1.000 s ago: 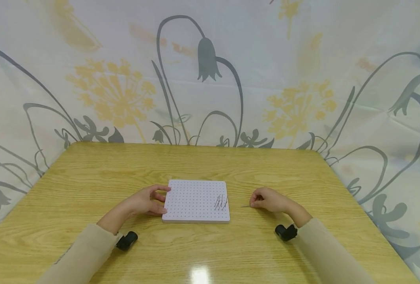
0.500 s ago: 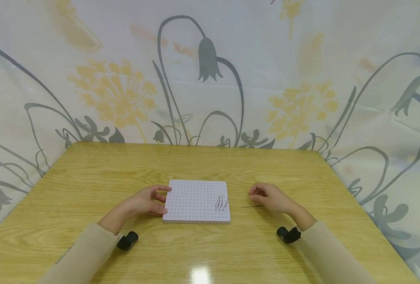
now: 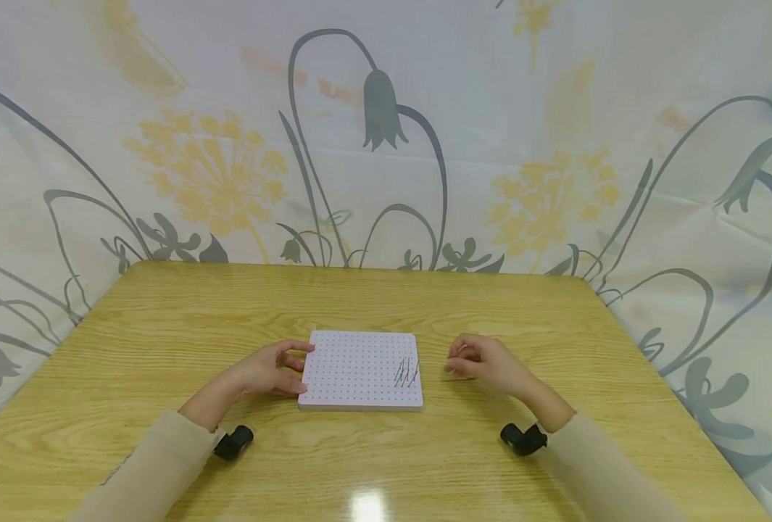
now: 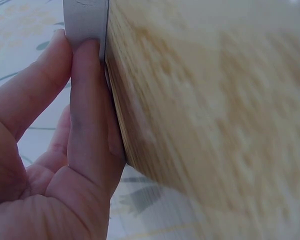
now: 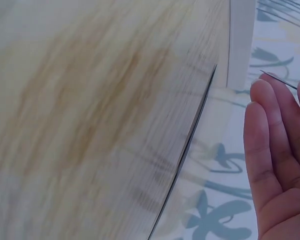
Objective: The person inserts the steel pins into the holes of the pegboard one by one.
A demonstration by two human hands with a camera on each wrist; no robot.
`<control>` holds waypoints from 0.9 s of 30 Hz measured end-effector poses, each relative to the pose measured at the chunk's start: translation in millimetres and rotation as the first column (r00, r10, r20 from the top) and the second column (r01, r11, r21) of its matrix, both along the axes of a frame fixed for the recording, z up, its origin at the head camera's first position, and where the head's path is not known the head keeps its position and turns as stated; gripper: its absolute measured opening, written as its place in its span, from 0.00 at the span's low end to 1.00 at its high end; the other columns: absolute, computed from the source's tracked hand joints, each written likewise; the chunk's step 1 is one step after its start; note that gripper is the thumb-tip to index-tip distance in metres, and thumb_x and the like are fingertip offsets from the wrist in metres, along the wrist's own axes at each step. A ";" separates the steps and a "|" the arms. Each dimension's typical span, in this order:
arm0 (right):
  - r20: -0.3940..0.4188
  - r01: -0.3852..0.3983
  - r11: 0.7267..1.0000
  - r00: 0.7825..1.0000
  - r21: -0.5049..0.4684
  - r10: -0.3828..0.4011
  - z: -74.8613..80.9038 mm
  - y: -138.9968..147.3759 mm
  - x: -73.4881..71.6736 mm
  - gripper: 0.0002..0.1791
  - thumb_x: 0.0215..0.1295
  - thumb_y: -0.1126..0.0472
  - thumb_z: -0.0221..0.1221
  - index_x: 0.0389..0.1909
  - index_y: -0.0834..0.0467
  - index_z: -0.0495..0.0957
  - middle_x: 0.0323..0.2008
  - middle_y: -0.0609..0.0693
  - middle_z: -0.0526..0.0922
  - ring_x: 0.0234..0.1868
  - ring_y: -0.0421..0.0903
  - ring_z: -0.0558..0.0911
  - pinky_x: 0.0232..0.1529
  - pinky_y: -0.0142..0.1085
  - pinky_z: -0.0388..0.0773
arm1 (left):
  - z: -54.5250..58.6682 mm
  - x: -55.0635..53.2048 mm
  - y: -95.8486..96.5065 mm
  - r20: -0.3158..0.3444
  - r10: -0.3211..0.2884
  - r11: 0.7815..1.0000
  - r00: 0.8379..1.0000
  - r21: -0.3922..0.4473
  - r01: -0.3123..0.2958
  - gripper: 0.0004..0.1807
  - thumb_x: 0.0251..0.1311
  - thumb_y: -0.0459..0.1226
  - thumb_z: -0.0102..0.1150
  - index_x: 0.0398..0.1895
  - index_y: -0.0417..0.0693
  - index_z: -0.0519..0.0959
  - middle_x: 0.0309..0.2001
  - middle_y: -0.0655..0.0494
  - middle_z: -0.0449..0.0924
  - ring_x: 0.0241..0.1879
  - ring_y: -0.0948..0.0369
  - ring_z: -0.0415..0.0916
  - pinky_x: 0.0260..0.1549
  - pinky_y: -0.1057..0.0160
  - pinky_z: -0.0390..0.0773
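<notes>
A white board [image 3: 353, 362] dotted with rows of small holes lies on the wooden table. My left hand [image 3: 264, 370] holds its left edge, with the thumb near the front corner and the index finger farther back. The board's side [image 4: 85, 20] meets the fingertips in the left wrist view. Several thin dark sticks [image 3: 407, 373] stand slanted in holes near the board's right side. Just right of the board, my right hand [image 3: 483, 364] pinches another thin needle-like stick [image 5: 277, 79], its tip poking past the fingers. Most of that stick's length is hidden or out of frame.
The wooden table [image 3: 359, 464] extends on all sides of the board. Behind it hangs a flower-patterned cloth [image 3: 229, 130]. A black wrist camera [image 3: 232, 442] sits by the left sleeve, and another black camera [image 3: 523, 438] by the right.
My right hand has moved slightly left toward the board, its fingers shifting around the thin stick, which showed low beside the fingers earlier. The left hand and board stay put.
</notes>
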State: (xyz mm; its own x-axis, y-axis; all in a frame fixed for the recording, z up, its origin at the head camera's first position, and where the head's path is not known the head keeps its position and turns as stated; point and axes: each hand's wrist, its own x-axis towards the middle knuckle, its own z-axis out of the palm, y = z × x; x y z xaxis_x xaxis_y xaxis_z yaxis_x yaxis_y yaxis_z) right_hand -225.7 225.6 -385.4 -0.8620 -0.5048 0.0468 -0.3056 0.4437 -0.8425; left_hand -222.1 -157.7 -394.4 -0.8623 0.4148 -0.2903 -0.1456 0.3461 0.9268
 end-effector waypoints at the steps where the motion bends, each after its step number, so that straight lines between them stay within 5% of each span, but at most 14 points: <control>1: 0.007 -0.005 1.000 1.000 -0.012 0.005 0.6 -1.4 0.6 0.03 0.65 0.69 0.55 0.35 0.67 0.72 0.33 0.62 0.82 0.36 0.57 0.82 0.36 0.40 0.80 | 0.0 0.2 -0.2 -0.001 -0.004 1.000 1.000 0.002 0.004 0.38 0.49 0.23 0.65 0.65 0.36 0.61 0.47 0.39 0.66 0.38 0.55 0.73 0.36 0.59 0.78; 9: 0.050 -0.069 0.993 0.996 -0.093 0.074 0.6 -11.4 3.0 0.04 0.65 0.71 0.53 0.35 0.68 0.69 0.36 0.67 0.81 0.39 0.61 0.81 0.40 0.43 0.79 | 0.5 0.7 -0.3 0.006 0.004 1.000 1.000 0.004 -0.004 0.38 0.49 0.23 0.65 0.65 0.36 0.61 0.46 0.39 0.66 0.39 0.55 0.74 0.37 0.59 0.79; 17: -0.024 -0.118 0.992 0.993 -0.042 0.117 -3.3 -18.2 1.8 0.04 0.65 0.68 0.55 0.34 0.66 0.70 0.33 0.62 0.83 0.36 0.57 0.82 0.36 0.43 0.79 | 0.8 1.3 -0.4 0.008 0.019 1.000 1.000 -0.010 -0.019 0.38 0.48 0.23 0.66 0.64 0.37 0.62 0.47 0.39 0.66 0.38 0.55 0.73 0.36 0.59 0.78; 27: 0.011 -0.133 0.988 0.991 -0.074 0.134 -4.6 -28.6 4.7 0.04 0.64 0.69 0.56 0.33 0.66 0.70 0.34 0.63 0.82 0.37 0.57 0.82 0.36 0.42 0.80 | 0.7 0.9 0.4 0.022 0.024 1.000 0.999 0.007 -0.025 0.38 0.49 0.23 0.65 0.65 0.37 0.61 0.47 0.38 0.65 0.38 0.55 0.76 0.37 0.59 0.78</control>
State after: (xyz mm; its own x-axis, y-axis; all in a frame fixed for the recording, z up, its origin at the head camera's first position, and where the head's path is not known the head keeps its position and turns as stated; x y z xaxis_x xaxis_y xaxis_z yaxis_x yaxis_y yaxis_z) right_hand -221.1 197.0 -390.0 -0.7882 -0.6110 0.0741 -0.3438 0.3374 -0.8763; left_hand -221.3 -157.3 -393.7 -0.8656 0.3957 -0.3069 -0.1746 0.3359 0.9256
